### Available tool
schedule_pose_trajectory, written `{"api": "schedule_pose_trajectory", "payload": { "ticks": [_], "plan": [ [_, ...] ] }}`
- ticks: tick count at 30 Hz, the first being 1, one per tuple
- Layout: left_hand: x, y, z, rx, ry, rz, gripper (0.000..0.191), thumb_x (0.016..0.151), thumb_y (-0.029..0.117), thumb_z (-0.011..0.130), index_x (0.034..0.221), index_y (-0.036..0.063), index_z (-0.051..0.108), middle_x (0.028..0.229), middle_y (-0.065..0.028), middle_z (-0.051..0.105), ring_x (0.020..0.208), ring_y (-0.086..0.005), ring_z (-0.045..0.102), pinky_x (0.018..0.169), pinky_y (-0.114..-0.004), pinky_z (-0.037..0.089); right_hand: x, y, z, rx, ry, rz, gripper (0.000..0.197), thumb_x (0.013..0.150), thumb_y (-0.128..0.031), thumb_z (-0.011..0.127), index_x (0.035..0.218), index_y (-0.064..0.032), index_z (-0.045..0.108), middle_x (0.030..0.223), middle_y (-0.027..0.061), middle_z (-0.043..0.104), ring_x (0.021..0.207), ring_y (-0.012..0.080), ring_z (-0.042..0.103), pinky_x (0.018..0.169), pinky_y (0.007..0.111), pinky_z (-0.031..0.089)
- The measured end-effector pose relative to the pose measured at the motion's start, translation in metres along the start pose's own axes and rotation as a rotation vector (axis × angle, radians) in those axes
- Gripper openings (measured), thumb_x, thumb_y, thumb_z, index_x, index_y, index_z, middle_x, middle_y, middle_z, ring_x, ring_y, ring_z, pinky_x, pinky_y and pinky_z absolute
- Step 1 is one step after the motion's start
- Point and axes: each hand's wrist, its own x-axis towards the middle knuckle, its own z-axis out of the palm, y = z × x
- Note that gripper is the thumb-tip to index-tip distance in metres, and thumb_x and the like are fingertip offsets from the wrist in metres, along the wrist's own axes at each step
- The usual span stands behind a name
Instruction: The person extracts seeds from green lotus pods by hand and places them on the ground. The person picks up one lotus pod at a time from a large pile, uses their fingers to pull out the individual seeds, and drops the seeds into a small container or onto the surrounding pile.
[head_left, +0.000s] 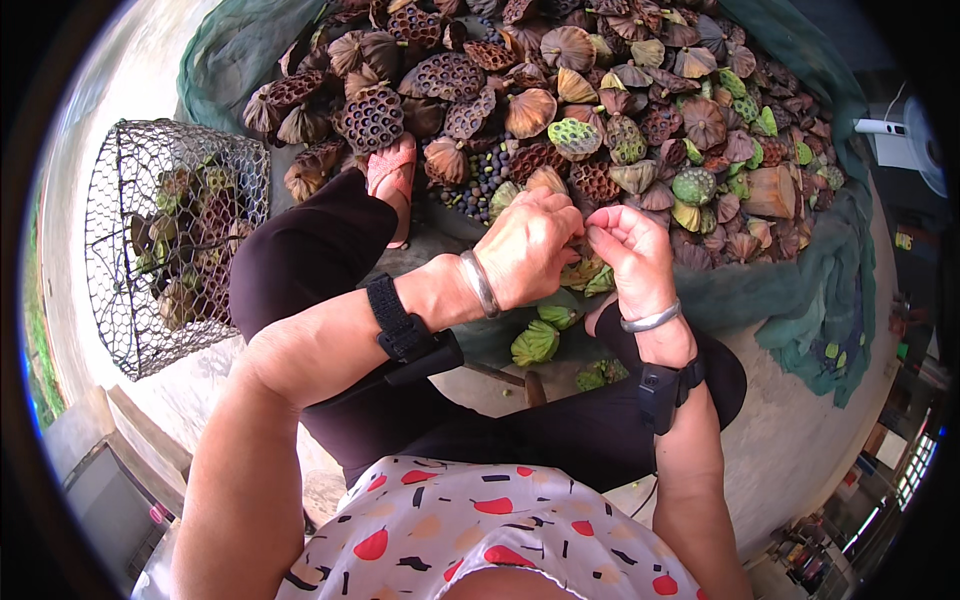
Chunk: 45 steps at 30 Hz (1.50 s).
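Note:
My left hand (529, 244) is curled, back upward, in front of the heap; its fingers hide whatever may be in them. Close to its right, my right hand (634, 251) has thumb and forefinger pinched together, with their tips nearly at the left fingers. Something small and brownish shows between the hands, too hidden to name. Dried brown lotus seed heads (448, 76) and some green ones (574, 139) lie piled beyond the hands. Loose dark and green lotus seeds (480, 176) lie just past my left hand. Green pieces of seed head (535, 343) lie below the hands.
A wire mesh basket (251, 161) holding seed heads stands at the left. Green netting (720, 296) lies under and around the heap. A cut wooden block (771, 192) sits among the heads at right. A sandalled foot (391, 176) touches the heap's near edge. A fan (924, 146) is at far right.

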Motion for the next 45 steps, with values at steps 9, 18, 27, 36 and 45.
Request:
{"api": "schedule_pose_trajectory", "payload": {
  "ticks": [9,18,27,36,45],
  "plan": [
    [0.005,0.003,-0.01,0.147,-0.023,0.22,0.027,0.062,0.001,0.067,0.087,0.0078,0.058,0.089,-0.0041,0.056,0.084,-0.0243,0.055,0.072,-0.034,0.04,-0.001,-0.004,0.003,0.084,0.073,0.111,0.011,0.082,-0.003,0.062,0.091,0.0016,0.058,0.078,0.0014,0.061,0.07,0.0054,0.055,0.064,0.018,0.044],
    [0.009,-0.001,-0.011,0.099,0.059,0.092,0.019,0.067,-0.003,0.062,0.08,0.0061,0.052,0.082,-0.0067,0.053,0.078,-0.0272,0.053,0.071,-0.035,0.039,0.004,0.008,0.001,-0.047,0.126,0.077,0.01,0.083,-0.003,0.06,0.091,0.0021,0.058,0.077,0.001,0.061,0.065,0.0044,0.053,0.06,0.017,0.042],
    [0.02,-0.015,-0.024,-0.36,0.295,-0.476,0.078,0.063,0.03,0.082,0.121,-0.002,0.041,0.114,-0.0172,0.049,0.101,-0.025,0.052,0.083,-0.035,0.047,0.012,0.016,-0.015,0.19,0.347,0.001,0.009,0.086,-0.007,0.057,0.094,-0.0026,0.057,0.078,-0.0018,0.057,0.067,0.0043,0.049,0.059,0.018,0.04],
    [0.014,-0.01,-0.012,-0.794,0.124,-0.791,0.049,0.064,0.005,0.08,0.104,-0.0043,0.054,0.09,-0.01,0.066,0.077,-0.0153,0.064,0.071,-0.027,0.053,0.001,0.001,0.004,0.318,0.194,-0.028,0.021,0.088,-0.013,0.057,0.105,0.0005,0.056,0.086,-0.0001,0.058,0.072,0.0043,0.051,0.064,0.018,0.042],
    [0.016,-0.006,-0.015,-0.732,0.064,-0.782,0.051,0.062,0.005,0.08,0.104,-0.0062,0.052,0.088,-0.0099,0.065,0.077,-0.015,0.063,0.07,-0.027,0.053,-0.004,0.001,0.002,-0.134,0.113,-0.13,0.021,0.081,-0.004,0.063,0.099,0.0046,0.058,0.083,0.0028,0.062,0.07,0.0053,0.054,0.062,0.02,0.044]
  ]
}}
